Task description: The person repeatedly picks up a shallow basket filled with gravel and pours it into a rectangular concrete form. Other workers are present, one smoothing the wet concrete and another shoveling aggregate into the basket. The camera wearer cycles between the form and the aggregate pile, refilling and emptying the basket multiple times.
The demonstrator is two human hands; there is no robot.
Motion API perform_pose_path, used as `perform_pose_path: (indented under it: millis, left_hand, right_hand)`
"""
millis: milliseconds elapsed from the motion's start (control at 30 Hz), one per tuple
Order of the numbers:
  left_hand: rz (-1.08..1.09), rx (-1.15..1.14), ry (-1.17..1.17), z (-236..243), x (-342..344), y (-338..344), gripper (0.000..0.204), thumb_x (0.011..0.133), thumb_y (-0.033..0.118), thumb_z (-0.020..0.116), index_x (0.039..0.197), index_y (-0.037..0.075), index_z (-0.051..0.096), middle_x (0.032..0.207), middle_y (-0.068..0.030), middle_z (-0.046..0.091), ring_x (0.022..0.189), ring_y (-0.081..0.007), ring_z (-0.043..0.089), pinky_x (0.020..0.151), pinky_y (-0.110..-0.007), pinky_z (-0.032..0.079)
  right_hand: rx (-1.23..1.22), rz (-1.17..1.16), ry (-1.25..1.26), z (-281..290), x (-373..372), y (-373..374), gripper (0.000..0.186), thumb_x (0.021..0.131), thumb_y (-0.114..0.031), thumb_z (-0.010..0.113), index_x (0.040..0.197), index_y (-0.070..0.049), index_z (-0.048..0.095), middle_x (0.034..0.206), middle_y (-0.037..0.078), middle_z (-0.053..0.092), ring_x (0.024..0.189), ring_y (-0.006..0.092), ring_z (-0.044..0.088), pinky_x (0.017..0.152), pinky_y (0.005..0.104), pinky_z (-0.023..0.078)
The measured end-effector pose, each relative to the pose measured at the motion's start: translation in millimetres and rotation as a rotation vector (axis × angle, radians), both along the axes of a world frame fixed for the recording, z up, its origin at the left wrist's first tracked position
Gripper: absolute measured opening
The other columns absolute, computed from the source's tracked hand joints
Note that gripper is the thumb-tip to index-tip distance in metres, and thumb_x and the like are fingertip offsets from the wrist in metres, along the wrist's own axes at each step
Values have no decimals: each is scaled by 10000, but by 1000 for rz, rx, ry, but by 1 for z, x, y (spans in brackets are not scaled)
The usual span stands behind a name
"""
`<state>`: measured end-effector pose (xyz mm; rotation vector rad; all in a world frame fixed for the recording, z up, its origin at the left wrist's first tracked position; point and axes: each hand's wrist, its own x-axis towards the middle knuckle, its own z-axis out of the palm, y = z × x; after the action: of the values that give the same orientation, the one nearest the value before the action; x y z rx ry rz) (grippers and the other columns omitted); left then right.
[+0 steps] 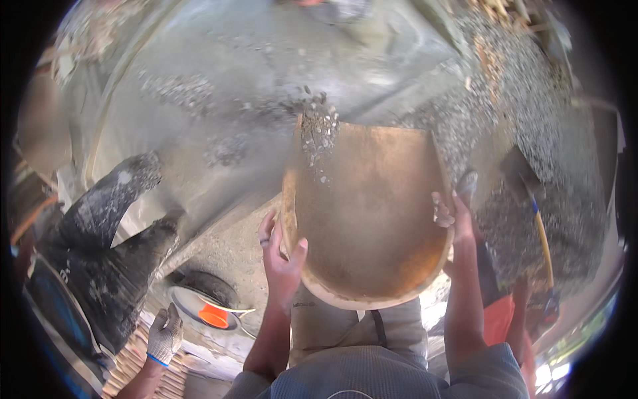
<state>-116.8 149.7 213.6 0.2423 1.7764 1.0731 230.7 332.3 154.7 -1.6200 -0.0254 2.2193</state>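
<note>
A large tan scoop-shaped pan [372, 219], rounded at my end and straight at the far edge, is held out in front of my body. My left hand [282, 259] grips its left rim, fingers on the outer side and thumb over the edge. On the opposite rim my right hand [460, 223] is closed around the side. Grey gravel [320, 126] is sliding off the far left corner, some of it blurred in the air. The rest of the pan's floor looks almost bare. Below lies a wet grey sheet-like surface [219, 126] with scattered stones.
A gravel heap [531, 86] rises at the right beside a shovel [541, 226]. A bucket [193, 302] with an orange cup [214, 315] stands at lower left. Near it are a person's dark-clad legs [113, 246] and a gloved hand [165, 338]. Another person's red clothing [500, 326] shows at right.
</note>
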Motion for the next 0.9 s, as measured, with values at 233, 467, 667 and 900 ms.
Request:
perform_pose_path:
  millis: [233, 467, 667, 900]
  left_hand:
    - [-116, -334, -241, -200, 182, -14, 504, 728, -46, 515, 1229, -38, 462, 1020, -91, 572, 934, -190, 560, 836, -301, 446]
    - [-390, -87, -144, -445, 245, 158, 550, 823, 39, 552, 1334, 25, 349, 1110, -187, 551, 938, -260, 578, 802, -361, 489]
    - [-572, -381, 339, -368, 229, 74, 681, 865, 230, 596, 1444, 155, 246, 1476, -170, 212, 1312, -279, 307, 1034, -363, 317]
    - [-692, -382, 516, -109, 135, -136, 274, 844, 158, 543, 1086, 101, 660, 816, -39, 653, 703, -132, 587, 670, -288, 483]
  right_hand:
    - [162, 1, -825, -178, 183, -160, 418, 974, -355, 355, 903, -23, 599, 595, 11, 469, 512, 108, 475, 474, 265, 398]
    - [428, 167, -842, -376, 256, -96, 331, 894, -206, 481, 1115, 33, 542, 935, 192, 630, 879, 268, 613, 800, 347, 458]
    - [493, 419, -890, -233, 238, -208, 370, 913, -276, 509, 1190, -37, 556, 1146, 136, 606, 968, 189, 627, 849, 322, 458]
    - [452, 337, -631, 44, 271, -309, 316, 886, -176, 442, 1096, 8, 590, 875, 140, 660, 736, 208, 652, 732, 319, 500]
